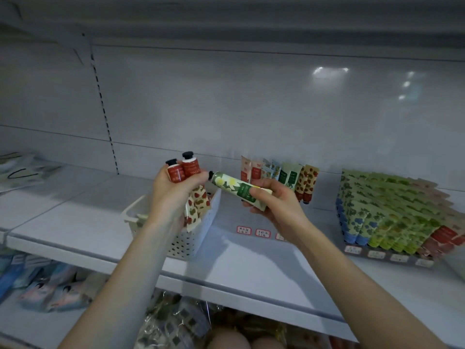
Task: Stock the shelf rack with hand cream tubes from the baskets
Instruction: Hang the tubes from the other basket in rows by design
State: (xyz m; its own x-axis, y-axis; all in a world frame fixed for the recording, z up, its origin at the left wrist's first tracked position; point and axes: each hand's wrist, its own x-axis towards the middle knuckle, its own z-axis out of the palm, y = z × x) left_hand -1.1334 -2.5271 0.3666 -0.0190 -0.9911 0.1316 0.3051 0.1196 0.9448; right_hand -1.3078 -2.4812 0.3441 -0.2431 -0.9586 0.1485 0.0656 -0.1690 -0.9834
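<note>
At the far left of the white shelf (pixel 75 222) lie some flat packets (pixel 20 170), too blurred to read. On the shelf below, blue-and-white packets (pixel 37 285) lie in a loose pile.

A white perforated basket (pixel 186 245) stands on the shelf near its front edge. The left hand (pixel 173 195) is above the basket and hides its inside, so what it contains cannot be told. That hand's fingers are curled round two strawberry-print tubes (pixel 183 170). The tubes are held with their black caps up, and their crimped ends stick out below the palm. Each has a red label with white lettering that is too small to read.

Just to the right, the right hand (pixel 274 205) grips a green hand cream tube (pixel 239 188) printed with yellow flowers. The tube lies nearly level, and its black cap points at the left hand and almost meets it. Thumb and fingers wrap its crimped half, where a dark green label shows, unreadable.

Behind the right hand, a short row of tubes (pixel 279 177) stands cap-down against the rack's back wall: red, blue-flowered, green and strawberry-print. On the shelf in front of this row are small red-framed price tags (pixel 254 231), their writing blurred.

Farther right, well apart from the hands, a display tray (pixel 392 258) holds tight sloping rows of tubes (pixel 392 215). Blue-flowered ones are on its left, green in the middle and red on its right. White tags run along the tray's front edge.
</note>
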